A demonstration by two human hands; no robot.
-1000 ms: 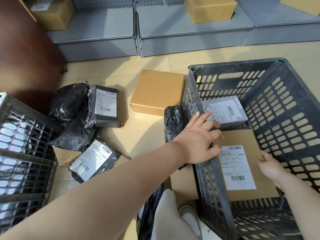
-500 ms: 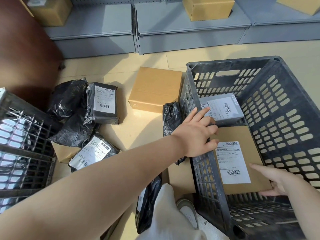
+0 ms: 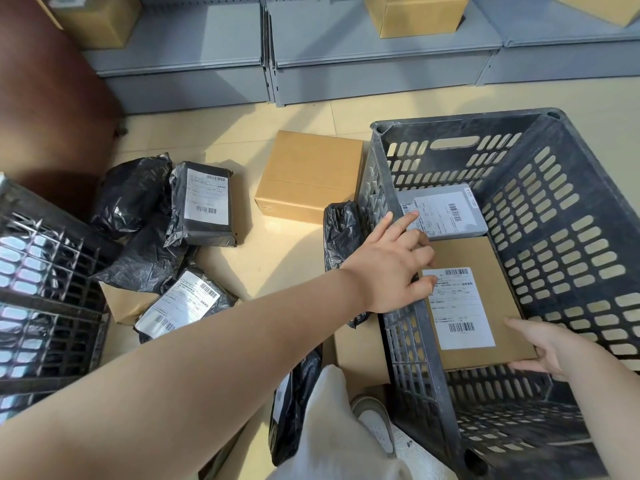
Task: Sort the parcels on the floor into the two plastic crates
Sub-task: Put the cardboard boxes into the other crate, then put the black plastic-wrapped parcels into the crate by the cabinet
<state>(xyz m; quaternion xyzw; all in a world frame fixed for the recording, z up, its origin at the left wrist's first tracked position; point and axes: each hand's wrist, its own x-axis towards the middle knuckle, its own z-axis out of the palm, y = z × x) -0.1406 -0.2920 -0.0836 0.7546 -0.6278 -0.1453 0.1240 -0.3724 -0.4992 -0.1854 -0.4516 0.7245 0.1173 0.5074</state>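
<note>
A dark plastic crate (image 3: 588, 174) stands on the floor at the right. Inside it lie a grey labelled parcel (image 3: 446, 213) at the far end and a flat cardboard box (image 3: 485, 258) with a white label. My left hand (image 3: 391, 261) reaches over the crate's left rim, its fingertips touching the box's far left corner. My right hand (image 3: 543, 348) holds the box's near right corner, thumb on top and fingers under the edge. A second crate (image 3: 41, 271) stands at the far left.
On the floor between the crates lie a cardboard box (image 3: 308, 174), several black bag parcels (image 3: 207, 202), one bag (image 3: 339, 230) against the right crate, and more parcels near my shoe (image 3: 374, 424). Grey shelving (image 3: 381, 64) holds boxes behind. A brown cabinet (image 3: 45, 116) stands at the left.
The flat cardboard box has sunk lower into the right crate. My right hand slid from its right edge to its near right corner. My left hand stayed at the far left corner.
</note>
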